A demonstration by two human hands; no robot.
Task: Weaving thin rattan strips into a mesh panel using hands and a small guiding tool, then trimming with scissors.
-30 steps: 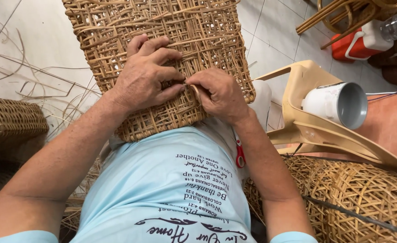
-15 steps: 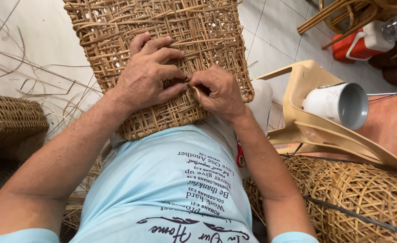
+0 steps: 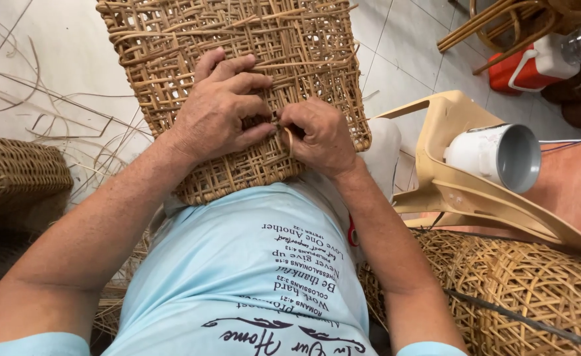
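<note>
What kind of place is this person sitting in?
Probably a small basket-weaving workshop, maybe at home. Both hands, left hand and right hand, work a woven panel, loose cane strips lie on the tiled floor, and more woven baskets sit nearby.

Tan open-weave rattan panel; pale blue shirt; seemingly white mug.

a red and white jug-like container stands on the floor at upper right; no labels, signs or screens show.
</note>
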